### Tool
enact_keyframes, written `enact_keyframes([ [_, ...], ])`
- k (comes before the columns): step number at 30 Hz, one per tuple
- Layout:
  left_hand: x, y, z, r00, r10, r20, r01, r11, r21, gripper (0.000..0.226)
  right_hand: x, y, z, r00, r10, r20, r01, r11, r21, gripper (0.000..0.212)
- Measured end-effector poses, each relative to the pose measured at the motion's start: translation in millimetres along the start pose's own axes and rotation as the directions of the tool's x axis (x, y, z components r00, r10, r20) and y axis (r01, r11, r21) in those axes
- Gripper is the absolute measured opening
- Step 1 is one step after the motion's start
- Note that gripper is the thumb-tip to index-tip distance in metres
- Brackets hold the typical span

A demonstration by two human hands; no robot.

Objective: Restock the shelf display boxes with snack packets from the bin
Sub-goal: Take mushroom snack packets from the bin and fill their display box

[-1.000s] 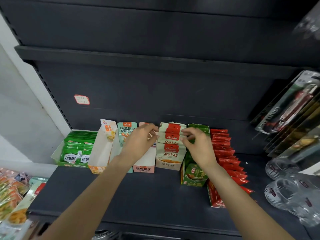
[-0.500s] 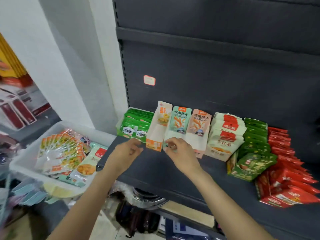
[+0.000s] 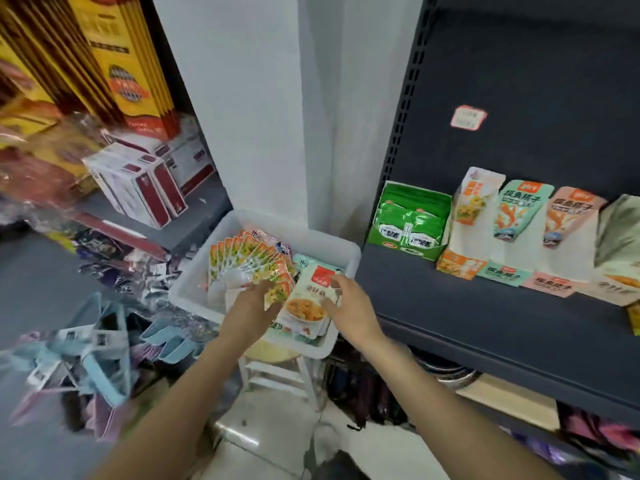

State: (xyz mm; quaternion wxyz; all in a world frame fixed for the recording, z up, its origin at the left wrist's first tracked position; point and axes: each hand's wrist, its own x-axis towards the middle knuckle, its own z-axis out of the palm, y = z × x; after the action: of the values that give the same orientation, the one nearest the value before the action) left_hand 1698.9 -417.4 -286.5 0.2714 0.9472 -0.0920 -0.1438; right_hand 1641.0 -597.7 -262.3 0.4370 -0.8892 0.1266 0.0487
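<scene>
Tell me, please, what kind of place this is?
Probably a small shop: a dark metal shelf with snack display boxes, a price sticker on its back panel, and a white bin of packets.
</scene>
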Motion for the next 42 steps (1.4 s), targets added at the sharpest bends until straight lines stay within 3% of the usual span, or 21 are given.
enact_keyframes([
  [4,34,-31,-5,0.999,-0.03,0.019,0.03,1.0,-0.002,0.057,40,-1,42,0.992,0.128,-0.006,-0.127,0.987,0.094,0.056],
  [11,89,-74,-6,0.993,-0.008,0.118,-0.01,0.988,0.156,0.076,94,20,91,0.937,0.349,0.024,-0.35,0.934,0.077,0.08],
  [18,125,-103,-6,0.952,0.154,0.264,-0.256,0.874,0.413,0.091,108,35,117,0.846,0.532,0.037,-0.524,0.842,-0.126,0.096],
  [25,142,-128,-2,0.866,0.272,0.419,-0.47,0.729,0.498,0.095,95,35,141,0.846,0.533,-0.014,-0.526,0.832,-0.177,0.086],
  [36,146,-137,-3,0.84,0.364,0.403,-0.534,0.686,0.494,0.094,97,22,142,0.837,0.545,-0.05,-0.546,0.823,-0.16,0.082],
  [42,146,-135,-6,0.836,0.369,0.407,-0.539,0.695,0.476,0.092,101,23,148,0.818,0.565,-0.108,-0.575,0.806,-0.14,0.095],
])
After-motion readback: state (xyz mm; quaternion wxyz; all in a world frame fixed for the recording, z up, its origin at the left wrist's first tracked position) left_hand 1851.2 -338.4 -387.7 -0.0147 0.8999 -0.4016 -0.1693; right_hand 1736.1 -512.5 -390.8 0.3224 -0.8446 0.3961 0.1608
